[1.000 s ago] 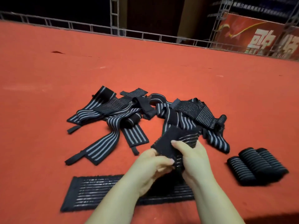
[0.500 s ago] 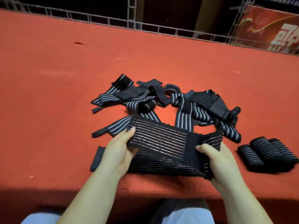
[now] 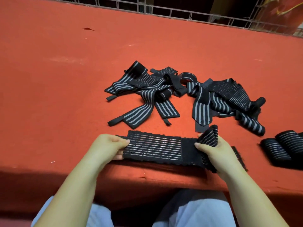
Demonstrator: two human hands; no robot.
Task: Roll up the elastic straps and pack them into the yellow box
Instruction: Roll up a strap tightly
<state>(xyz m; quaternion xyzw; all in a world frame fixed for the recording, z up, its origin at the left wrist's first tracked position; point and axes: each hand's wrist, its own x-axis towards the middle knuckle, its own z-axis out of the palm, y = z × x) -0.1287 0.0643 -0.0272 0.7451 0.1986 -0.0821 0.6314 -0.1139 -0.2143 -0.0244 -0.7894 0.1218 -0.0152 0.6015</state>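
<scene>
Strap pile (image 3: 180,95) blocks centre; rolled straps (image 3: 282,148) right; left tabletop (image 3: 49,87) open.

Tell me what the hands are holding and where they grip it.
Both hold one wide black strap: the left hand pinches its left end, the right hand grips its right end, where the strap bunches up.

Both forearms are bare from the wrist up to where they leave the bottom of the picture; no sleeve, cuff, watch, ring or glove shows on either. The left hand (image 3: 108,149) and the right hand (image 3: 218,153) are bare too, with short, plain fingernails. Below the arms, the person's lap is in view, covered in pale blue, light-looking fabric (image 3: 195,213) that falls in soft folds over each thigh, with a dark gap between the two legs.
</scene>
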